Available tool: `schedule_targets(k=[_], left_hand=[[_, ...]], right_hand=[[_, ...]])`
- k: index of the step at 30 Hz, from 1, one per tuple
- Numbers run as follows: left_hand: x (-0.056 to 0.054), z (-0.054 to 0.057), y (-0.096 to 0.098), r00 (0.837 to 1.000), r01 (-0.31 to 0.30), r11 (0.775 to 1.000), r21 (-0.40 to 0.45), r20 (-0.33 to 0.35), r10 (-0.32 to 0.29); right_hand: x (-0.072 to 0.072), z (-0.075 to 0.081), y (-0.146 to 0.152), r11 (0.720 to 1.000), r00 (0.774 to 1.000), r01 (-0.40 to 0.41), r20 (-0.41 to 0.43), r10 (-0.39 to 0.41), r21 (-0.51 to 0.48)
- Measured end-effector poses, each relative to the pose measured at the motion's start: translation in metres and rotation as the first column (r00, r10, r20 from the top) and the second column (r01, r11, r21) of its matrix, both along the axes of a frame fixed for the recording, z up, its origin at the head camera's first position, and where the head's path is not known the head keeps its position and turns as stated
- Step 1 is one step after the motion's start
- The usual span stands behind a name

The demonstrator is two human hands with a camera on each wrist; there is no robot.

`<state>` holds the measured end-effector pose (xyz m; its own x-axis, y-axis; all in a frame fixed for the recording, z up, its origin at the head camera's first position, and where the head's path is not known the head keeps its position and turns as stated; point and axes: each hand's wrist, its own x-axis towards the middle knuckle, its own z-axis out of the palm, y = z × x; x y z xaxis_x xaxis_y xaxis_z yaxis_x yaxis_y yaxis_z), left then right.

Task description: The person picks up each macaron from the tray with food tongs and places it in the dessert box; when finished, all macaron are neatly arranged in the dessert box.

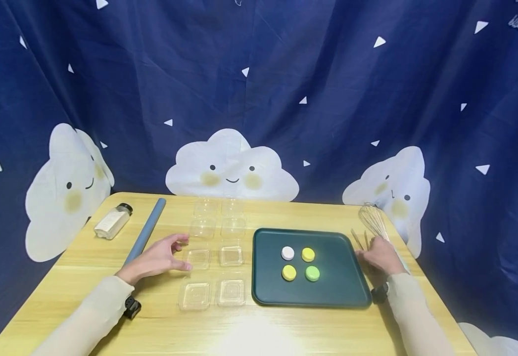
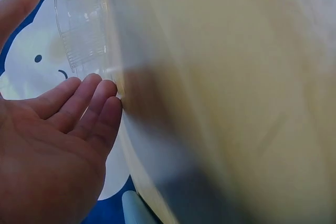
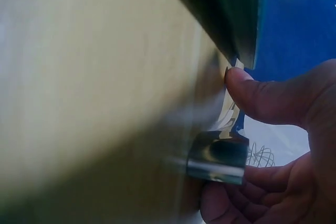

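Observation:
My left hand (image 1: 158, 257) hovers beside clear plastic boxes (image 1: 198, 258), fingers loosely bent and holding nothing. In the left wrist view, its fingertips (image 2: 109, 88) overlap the lower end of a ribbed clear box (image 2: 81, 19). To the right of a dark green tray (image 1: 330, 291), my right hand (image 1: 381, 254) grips metal tongs (image 1: 366, 241), whose two arms point away from me. Up close, the right fingers curl at the tongs' shiny bent end (image 3: 218, 156), with the thumb on the other side. On the tray sit a white macaron (image 1: 287, 253), two yellow macarons (image 1: 308, 254) and a green macaron (image 1: 312, 273).
Beyond the right hand lies a wire whisk (image 1: 373, 220). A blue-grey rod (image 1: 147, 230) lies left of the boxes, under the left forearm in the head view. A jar with a black lid (image 1: 114, 221) lies at the far left. A blue curtain (image 1: 259, 99) hangs behind the table.

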<state>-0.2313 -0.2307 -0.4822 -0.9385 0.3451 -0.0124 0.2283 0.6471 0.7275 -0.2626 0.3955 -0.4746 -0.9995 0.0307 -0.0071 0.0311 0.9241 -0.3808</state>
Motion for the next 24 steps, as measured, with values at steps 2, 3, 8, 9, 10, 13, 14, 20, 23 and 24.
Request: schedule_targets(k=[2,3,8,9,10,13,14,20,23,24], left_hand=[[0.0,0.0,0.0,1.0,0.003,1.0,-0.001,0.003,-0.003],[0.0,-0.001,0.001,1.0,0.005,1.0,-0.002,0.003,-0.005],[0.0,-0.001,0.002,1.0,0.01,1.0,-0.004,0.006,-0.01],[0.0,-0.001,0.002,1.0,0.008,1.0,-0.003,0.006,-0.008],[0.0,0.0,0.002,1.0,0.006,1.0,-0.001,0.007,-0.006],[0.0,0.0,0.003,1.0,0.009,1.0,-0.002,0.006,-0.009],[0.0,0.0,0.003,1.0,0.009,1.0,0.0,0.005,-0.009],[0.0,0.0,0.003,1.0,0.015,1.0,-0.001,-0.004,-0.015],[-0.001,-0.001,0.005,1.0,0.018,1.0,-0.008,-0.01,-0.018],[-0.001,-0.001,0.006,1.0,0.018,1.0,-0.01,-0.011,-0.019]], right_hand=[[0.0,0.0,-0.001,1.0,1.0,0.014,0.016,-0.014,0.002],[0.001,0.0,-0.001,1.0,0.999,0.024,0.026,-0.024,0.003],[0.001,0.001,0.0,0.998,0.996,0.063,0.055,-0.064,0.009],[0.0,0.001,0.0,0.998,0.996,0.064,0.055,-0.064,0.009],[0.0,0.001,0.0,0.998,0.996,0.066,0.054,-0.066,0.009],[-0.001,-0.001,0.002,0.997,0.996,0.075,0.05,-0.075,0.006],[-0.001,-0.002,0.003,0.997,0.996,0.078,0.043,-0.079,0.007],[0.001,-0.003,0.009,0.993,0.994,0.107,0.001,-0.107,-0.046],[0.002,-0.003,0.009,0.987,0.99,0.134,-0.031,-0.138,-0.087],[0.002,-0.002,0.009,0.983,0.986,0.152,-0.048,-0.157,-0.104]])
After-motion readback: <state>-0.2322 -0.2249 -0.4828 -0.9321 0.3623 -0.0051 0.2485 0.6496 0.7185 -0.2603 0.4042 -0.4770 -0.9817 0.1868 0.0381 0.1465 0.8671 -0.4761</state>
